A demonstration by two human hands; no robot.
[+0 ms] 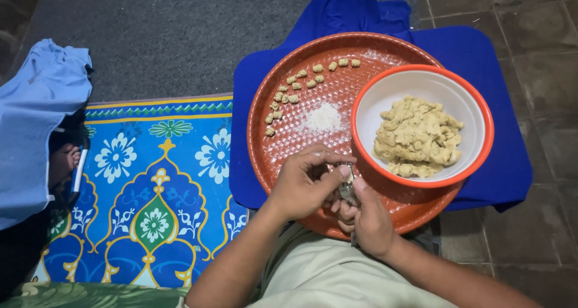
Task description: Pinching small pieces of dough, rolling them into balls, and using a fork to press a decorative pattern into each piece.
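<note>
- The left hand (pixel 304 184) is curling over the near rim of the tray, its fingers bent narrow and its thumb and fingertips pinching at a small metal tool (pixel 347 187) together with a bit of dough; how much dough sits there I cannot tell.
- The right hand (pixel 367 219) is meeting the left from about 5 o'clock, its fingers closing around the lower part of the same metal tool, thumb pressing on top.
- Both hands are touching each other at the 6 o'clock edge of the round brown tray (pixel 283 163), just above the person's pale trousers (pixel 313 278).
- A small heap of white flour (pixel 323 116) is lying near the tray's centre, at 12 o'clock from the hands.
- A curved row of small shaped dough pieces (pixel 293 89) is running along the tray from 9 o'clock round to 12 o'clock, the pieces lying close together.
- An orange-rimmed white bowl (pixel 367 103) is sitting on the tray's 3 o'clock side, holding a lump of beige dough (pixel 417 136).
- A blue cloth (pixel 500 163) is spreading under the tray on dark floor tiles (pixel 536 73).
- At 9 o'clock a patterned blue mat (pixel 159 187) is lying, and beyond it a light blue garment (pixel 36 121) with another person's foot (pixel 65 160) showing beneath.
</note>
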